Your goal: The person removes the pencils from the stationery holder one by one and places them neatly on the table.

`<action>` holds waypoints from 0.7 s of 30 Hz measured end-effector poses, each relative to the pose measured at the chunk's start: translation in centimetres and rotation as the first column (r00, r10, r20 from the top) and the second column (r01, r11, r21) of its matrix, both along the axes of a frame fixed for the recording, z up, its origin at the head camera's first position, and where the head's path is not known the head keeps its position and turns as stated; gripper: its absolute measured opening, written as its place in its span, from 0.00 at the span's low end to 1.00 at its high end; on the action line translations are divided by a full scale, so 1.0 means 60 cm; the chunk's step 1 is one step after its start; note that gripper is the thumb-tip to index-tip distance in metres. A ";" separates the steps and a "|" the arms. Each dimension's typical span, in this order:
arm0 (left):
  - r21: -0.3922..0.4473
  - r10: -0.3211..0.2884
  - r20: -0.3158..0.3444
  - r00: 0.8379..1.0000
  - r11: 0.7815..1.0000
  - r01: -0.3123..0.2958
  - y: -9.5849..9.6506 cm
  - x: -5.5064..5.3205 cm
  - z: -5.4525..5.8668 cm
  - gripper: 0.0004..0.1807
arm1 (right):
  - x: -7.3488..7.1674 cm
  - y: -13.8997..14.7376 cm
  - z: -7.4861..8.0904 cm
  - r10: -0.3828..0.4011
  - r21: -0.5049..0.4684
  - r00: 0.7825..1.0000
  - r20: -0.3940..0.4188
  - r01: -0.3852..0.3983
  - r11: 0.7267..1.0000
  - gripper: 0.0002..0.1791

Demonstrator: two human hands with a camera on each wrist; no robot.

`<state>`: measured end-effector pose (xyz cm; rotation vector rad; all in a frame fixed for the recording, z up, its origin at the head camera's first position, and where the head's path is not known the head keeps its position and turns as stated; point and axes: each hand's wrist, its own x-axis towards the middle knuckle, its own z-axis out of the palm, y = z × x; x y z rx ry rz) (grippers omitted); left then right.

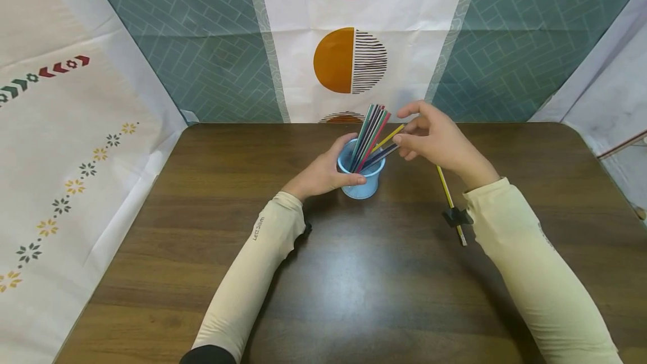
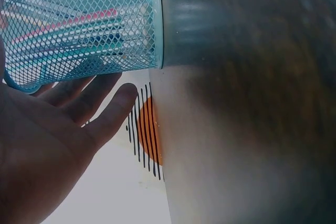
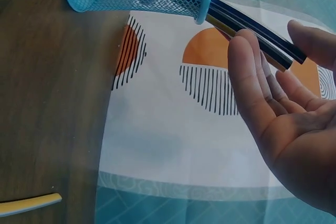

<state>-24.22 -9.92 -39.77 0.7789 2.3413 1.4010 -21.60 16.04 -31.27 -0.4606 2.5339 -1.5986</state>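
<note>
My left hand (image 1: pixel 323 172) holds a light blue mesh pencil cup (image 1: pixel 361 189), thumb across its near side and fingers round the far side. In the left wrist view the mesh (image 2: pixel 84 35) shows pencils inside. A bundle of dark, green and red pencils (image 1: pixel 370 136) stands upright in the cup. A yellow pencil (image 1: pixel 391 136) and dark pencils (image 3: pixel 252 30) lean out over the right rim. My right hand (image 1: pixel 434 139) is at their upper ends, thumb and fingers spread loosely on either side. The right thumb is close by the dark pencil tips.
A yellow pencil (image 1: pixel 445 184) lies on the brown wooden table (image 1: pixel 227 229), below my right wrist. A small black wrist camera (image 1: pixel 457 217) overlaps it. Behind the table's far edge hangs a patterned cloth (image 1: pixel 293 60); white cloths flank both sides.
</note>
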 end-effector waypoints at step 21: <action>-0.018 0.007 0.000 1.000 1.000 -0.007 -0.001 -0.001 0.000 0.56 | 0.019 0.005 0.020 -0.063 0.177 0.995 -0.082 0.077 0.981 0.19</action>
